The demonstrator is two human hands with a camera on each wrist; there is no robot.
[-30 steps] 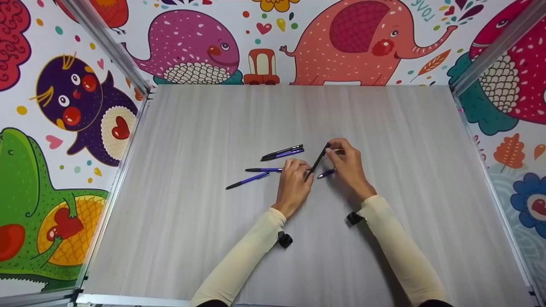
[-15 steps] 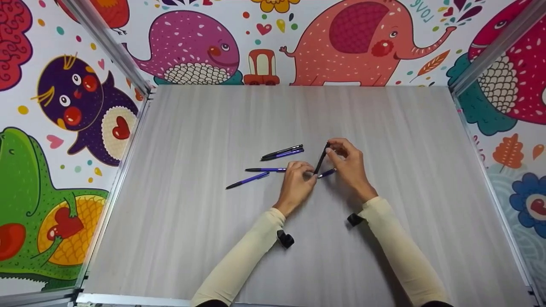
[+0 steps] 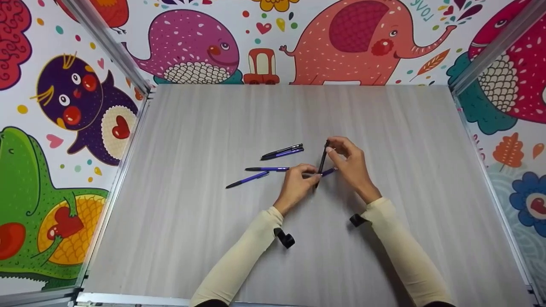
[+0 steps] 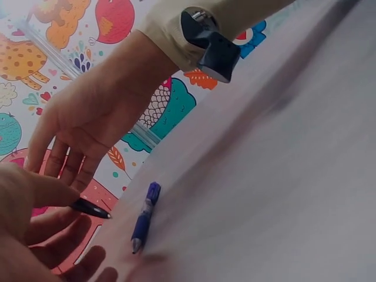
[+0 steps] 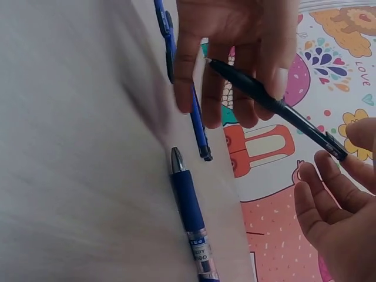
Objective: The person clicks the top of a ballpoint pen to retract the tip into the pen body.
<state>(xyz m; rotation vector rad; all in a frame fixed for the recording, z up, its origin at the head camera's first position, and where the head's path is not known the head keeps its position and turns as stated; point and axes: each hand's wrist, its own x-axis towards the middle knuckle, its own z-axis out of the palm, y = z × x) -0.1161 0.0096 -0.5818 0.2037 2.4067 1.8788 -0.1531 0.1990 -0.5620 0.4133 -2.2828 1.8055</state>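
Observation:
Both hands hold one black pen [image 3: 323, 160] slantwise above the table. My left hand [image 3: 295, 186] pinches it between thumb and fingers near the writing end, and the bare tip pokes out past them in the left wrist view. My right hand [image 3: 353, 167] pinches the clicker end, where the clip [image 5: 333, 144] shows in the right wrist view. Under the hands lies a dark blue pen [image 4: 145, 217] with a clear section and a silver tip. Left of the left hand are two blue pens with black grips, one [image 3: 265, 169] partly behind the hand, the other [image 3: 247, 180] slanted nearer the front.
Farther back on the grey wood-grain table [image 3: 192, 128], a black pen [image 3: 281, 150] and a blue pen [image 3: 288, 154] lie side by side. Metal rails [image 3: 113, 187] edge the table. Walls with cartoon animals stand behind and at the sides.
My left hand has shifted rightward, and its thumb now crosses the black pen with the tip showing below. The pen stands steeper in the head view. The right hand has barely moved.

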